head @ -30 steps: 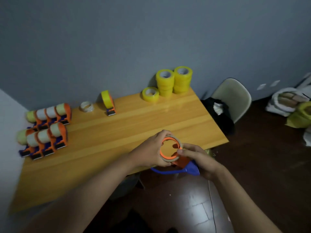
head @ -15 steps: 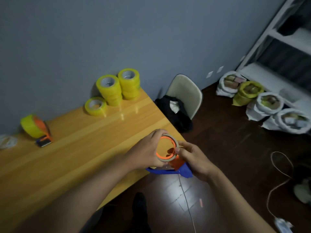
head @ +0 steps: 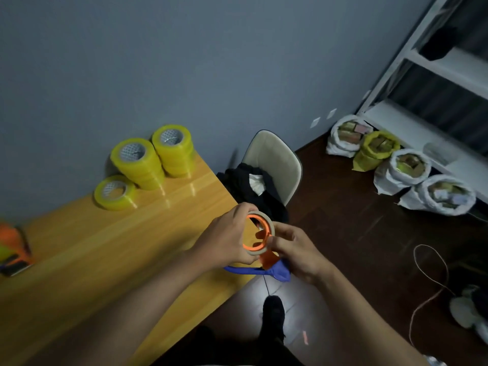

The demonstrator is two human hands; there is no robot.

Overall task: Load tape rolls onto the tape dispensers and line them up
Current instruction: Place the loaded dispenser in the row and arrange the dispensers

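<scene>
Head view, looking down over both forearms at the near right corner of a wooden table (head: pixel 87 260). Left hand (head: pixel 224 239): its fingers curl around the left side of a tape roll (head: pixel 260 232), with the fingertips over the roll's top edge and the thumb below. Right hand (head: pixel 295 253): its fingers pinch the right rim of the same roll, while its palm wraps the handle of a tape dispenser (head: pixel 266 268). The roll is pale and thin, seated on the dispenser's orange wheel, so an orange ring shows inside it. An orange plate and a blue handle stick out beneath the hands. All of this is held in the air just past the table's right edge, above a dark glossy floor (head: pixel 343 233).

Farther out, at the far right of the table against a grey-blue wall (head: pixel 184 62), stand two stacks of yellow tape rolls (head: pixel 155 157), touching each other. A single yellow roll (head: pixel 115 192) lies flat just to the left of them. At the left edge of view, an orange and yellow loaded dispenser (head: pixel 12 249) rests on the table, blurred and partly cut off.

Beyond the table's right edge is a cream chair (head: pixel 277 162) with dark clothing heaped on its seat. Four filled sacks (head: pixel 401 167) line the floor at the far right, beside white shelving (head: pixel 435 75). A thin cable (head: pixel 433 276) loops across the floor near the right. A dark shoe (head: pixel 273 313) shows below the hands.
</scene>
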